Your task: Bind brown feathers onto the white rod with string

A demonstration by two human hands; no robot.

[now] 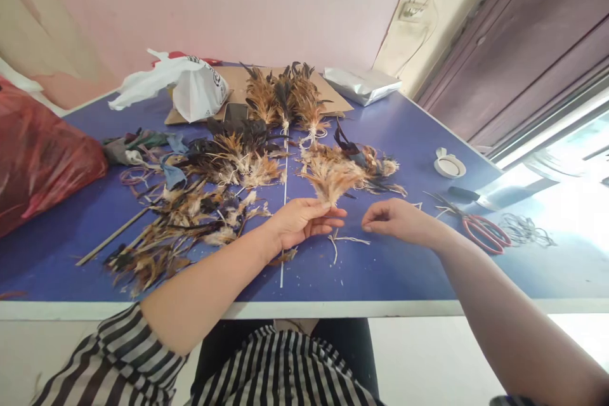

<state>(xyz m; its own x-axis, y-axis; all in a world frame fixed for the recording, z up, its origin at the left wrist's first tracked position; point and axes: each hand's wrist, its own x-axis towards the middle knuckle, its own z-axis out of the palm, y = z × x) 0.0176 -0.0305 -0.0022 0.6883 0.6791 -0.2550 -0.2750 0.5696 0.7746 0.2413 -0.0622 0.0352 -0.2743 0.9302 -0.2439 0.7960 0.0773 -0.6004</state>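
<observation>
My left hand point(309, 222) pinches the pale lower end of a bunch of tan feathers point(332, 179) between thumb and forefinger, the feathers fanning away from me. To its right, my right hand point(392, 221) hovers over the table with fingers curled and thumb close to them; whether anything small is between them I cannot make out. Short white strings point(335, 242) lie just below the left fingers. Right behind the held bunch is a pile of brown and black feathers point(375, 165).
Loose feathers point(162, 235) and a stick point(114, 236) lie at left, near a red plastic bag point(42, 158). Tied feather bundles point(285, 95) rest on cardboard point(340, 101) at the back. On the right are red-handled scissors point(485, 233), a knife point(492, 198) and a tape roll point(450, 165).
</observation>
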